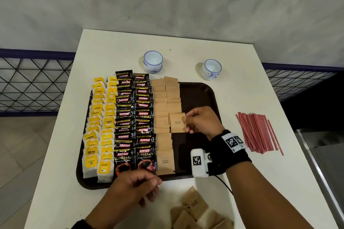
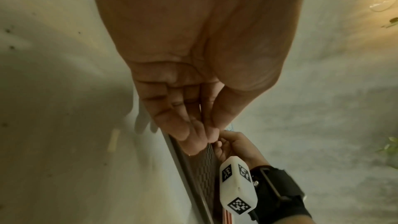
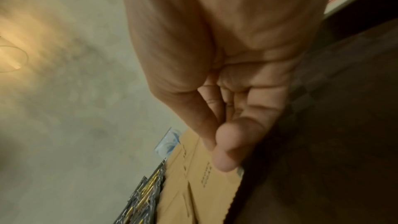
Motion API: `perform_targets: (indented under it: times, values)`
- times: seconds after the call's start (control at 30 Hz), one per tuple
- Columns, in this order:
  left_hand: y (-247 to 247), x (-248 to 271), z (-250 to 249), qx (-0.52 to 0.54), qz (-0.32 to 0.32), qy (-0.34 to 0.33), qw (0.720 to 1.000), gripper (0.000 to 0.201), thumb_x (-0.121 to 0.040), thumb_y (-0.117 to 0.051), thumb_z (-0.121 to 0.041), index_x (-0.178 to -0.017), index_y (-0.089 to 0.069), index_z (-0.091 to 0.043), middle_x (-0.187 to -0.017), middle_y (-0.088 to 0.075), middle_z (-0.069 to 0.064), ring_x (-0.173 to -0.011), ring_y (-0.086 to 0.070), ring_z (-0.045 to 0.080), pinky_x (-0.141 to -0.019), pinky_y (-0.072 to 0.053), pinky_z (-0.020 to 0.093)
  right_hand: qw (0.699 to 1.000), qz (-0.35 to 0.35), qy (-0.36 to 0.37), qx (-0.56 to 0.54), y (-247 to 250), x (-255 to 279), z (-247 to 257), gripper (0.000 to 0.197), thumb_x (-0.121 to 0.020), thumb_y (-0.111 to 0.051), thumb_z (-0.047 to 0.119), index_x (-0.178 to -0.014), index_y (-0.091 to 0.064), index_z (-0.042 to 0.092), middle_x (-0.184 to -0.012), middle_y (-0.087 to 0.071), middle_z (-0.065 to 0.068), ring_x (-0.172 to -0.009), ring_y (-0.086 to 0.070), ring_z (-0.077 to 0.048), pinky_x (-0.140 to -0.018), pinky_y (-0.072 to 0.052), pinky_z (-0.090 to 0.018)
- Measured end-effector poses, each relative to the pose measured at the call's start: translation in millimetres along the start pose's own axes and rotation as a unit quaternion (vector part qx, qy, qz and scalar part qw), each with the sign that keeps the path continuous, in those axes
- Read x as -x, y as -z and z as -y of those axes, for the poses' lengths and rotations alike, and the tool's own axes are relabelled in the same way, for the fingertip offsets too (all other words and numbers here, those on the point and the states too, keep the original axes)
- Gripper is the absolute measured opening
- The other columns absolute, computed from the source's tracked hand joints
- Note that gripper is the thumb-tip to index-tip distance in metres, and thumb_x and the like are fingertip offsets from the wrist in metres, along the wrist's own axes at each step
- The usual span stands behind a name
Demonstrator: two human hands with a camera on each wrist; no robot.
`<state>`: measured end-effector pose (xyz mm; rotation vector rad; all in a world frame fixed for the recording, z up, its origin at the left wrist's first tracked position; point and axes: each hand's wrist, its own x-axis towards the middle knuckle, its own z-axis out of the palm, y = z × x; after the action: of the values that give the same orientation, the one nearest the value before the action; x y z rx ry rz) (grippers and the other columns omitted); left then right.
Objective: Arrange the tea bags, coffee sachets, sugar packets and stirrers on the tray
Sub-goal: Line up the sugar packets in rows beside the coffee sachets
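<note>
At frame centre, a dark brown tray [image 1: 201, 91] on the white counter [image 1: 242, 89]: two columns of yellow tea bags [image 1: 100, 126], one reading "RELAX"; two columns of black "KOPIKO SUPREMO" coffee sachets [image 1: 135, 122]; two columns of kraft "BROWN SUGAR" packets [image 1: 163, 113]. Right hand [image 1: 202, 121], knuckles up, pinches one packet [image 1: 177, 122]. Left hand [image 1: 137, 186] hangs loosely curled, holding nothing. Loose sugar packets [image 1: 195, 212] lower right; red-striped stirrers [image 1: 258, 132] right; two white-and-blue cups [image 1: 153, 61].

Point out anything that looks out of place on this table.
The red stirrers lie in a fanned bunch on the table, off the tray. Loose sugar packets sit jumbled near the table's front edge. The tray's second sugar column stops midway, where the right hand pinches a packet.
</note>
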<state>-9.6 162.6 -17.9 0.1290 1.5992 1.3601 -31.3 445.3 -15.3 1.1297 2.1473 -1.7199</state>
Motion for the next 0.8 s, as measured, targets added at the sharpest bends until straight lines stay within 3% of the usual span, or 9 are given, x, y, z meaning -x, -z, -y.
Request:
perform_targets:
  times: [0.2, 0.33, 0.43, 0.57, 0.63, 0.7, 0.77, 0.8]
  values:
    - [-1.2, 4.1, 0.9, -0.078, 0.037, -0.014, 0.996, 0.027, -0.095, -0.064, -0.007, -0.084, -0.079, -0.026, -0.087, -0.076, 0.01, -0.073, -0.072, 0.021, -0.057, -0.052, 0.03, 1.0, -0.013, -0.01, 0.02, -7.4, 1.5, 1.3, 0.006, -0.087, -0.067, -0.003, -0.093, -0.066, -0.007, -0.065, -0.07, -0.013, -0.056, -0.069, -0.024, -0.052, -0.056, -0.028]
    - [-2.8, 8.6, -0.1, -0.115, 0.049, -0.023, 0.992, 0.024, -0.094, -0.067, -0.012, -0.086, -0.078, -0.031, -0.09, -0.076, 0.006, -0.079, -0.073, 0.022, -0.06, -0.055, 0.029, 0.999, -0.038, 0.018, 0.02, 0.6, 14.0, -0.1, 0.009, -0.089, -0.068, 0.0, -0.096, -0.065, -0.003, -0.068, -0.07, -0.011, -0.057, -0.07, -0.023, -0.054, -0.058, -0.029]
    - [-5.7, 11.9, 0.4, -0.162, 0.058, -0.039, 0.984, 0.021, -0.092, -0.071, -0.017, -0.09, -0.077, -0.037, -0.088, -0.076, 0.0, -0.081, -0.073, 0.017, -0.065, -0.057, 0.026, 0.999, -0.042, 0.034, -0.001, 12.0, 43.6, -9.9, 0.007, -0.09, -0.068, 0.001, -0.096, -0.065, -0.001, -0.073, -0.068, -0.013, -0.057, -0.068, -0.021, -0.052, -0.056, -0.029]
    - [-12.6, 17.7, 4.1, -0.256, 0.059, -0.058, 0.963, 0.015, -0.086, -0.076, -0.03, -0.097, -0.074, -0.039, -0.096, -0.072, -0.018, -0.088, -0.068, 0.006, -0.079, -0.057, 0.023, 0.999, -0.044, 0.029, -0.001, 28.1, 104.4, -51.3, 0.005, -0.089, -0.07, 0.002, -0.091, -0.068, 0.005, -0.073, -0.069, -0.013, -0.059, -0.068, -0.023, -0.051, -0.054, -0.032]
    - [-18.2, 22.5, 5.2, -0.29, 0.075, -0.05, 0.953, 0.023, -0.083, -0.078, -0.036, -0.104, -0.07, -0.042, -0.105, -0.068, -0.023, -0.094, -0.065, 0.004, -0.082, -0.056, 0.021, 0.998, -0.047, 0.019, 0.037, 34.1, 132.4, -79.7, 0.008, -0.086, -0.074, 0.009, -0.091, -0.07, 0.014, -0.075, -0.073, -0.006, -0.065, -0.07, -0.022, -0.055, -0.054, -0.032]
    - [-28.2, 29.7, 7.1, -0.352, 0.098, -0.037, 0.93, 0.038, -0.08, -0.078, -0.046, -0.114, -0.062, -0.047, -0.116, -0.059, -0.028, -0.1, -0.06, 0.002, -0.085, -0.054, 0.019, 0.992, -0.041, 0.018, 0.116, 38.9, 159.1, -109.3, 0.016, -0.081, -0.08, 0.02, -0.093, -0.07, 0.025, -0.081, -0.072, 0.001, -0.07, -0.068, -0.013, -0.064, -0.052, -0.024]
    - [-40.2, 34.3, 10.8, -0.41, 0.103, -0.035, 0.906, 0.057, -0.075, -0.077, -0.057, -0.126, -0.051, -0.05, -0.126, -0.047, -0.032, -0.104, -0.056, 0.002, -0.085, -0.054, 0.019, 0.979, -0.033, 0.019, 0.199, 41.8, 180.8, -133.4, 0.031, -0.077, -0.083, 0.03, -0.102, -0.066, 0.032, -0.094, -0.064, 0.009, -0.074, -0.063, -0.006, -0.068, -0.047, -0.012]
    - [-50.7, 38.9, 15.0, -0.427, 0.095, -0.025, 0.899, 0.067, -0.073, -0.077, -0.06, -0.131, -0.046, -0.051, -0.131, -0.042, -0.031, -0.106, -0.054, 0.004, -0.083, -0.053, 0.019, 0.971, -0.022, 0.026, 0.238, 43.4, 194.8, -144.7, 0.04, -0.076, -0.082, 0.035, -0.11, -0.062, 0.035, -0.101, -0.058, 0.012, -0.078, -0.061, -0.003, -0.071, -0.046, -0.012]
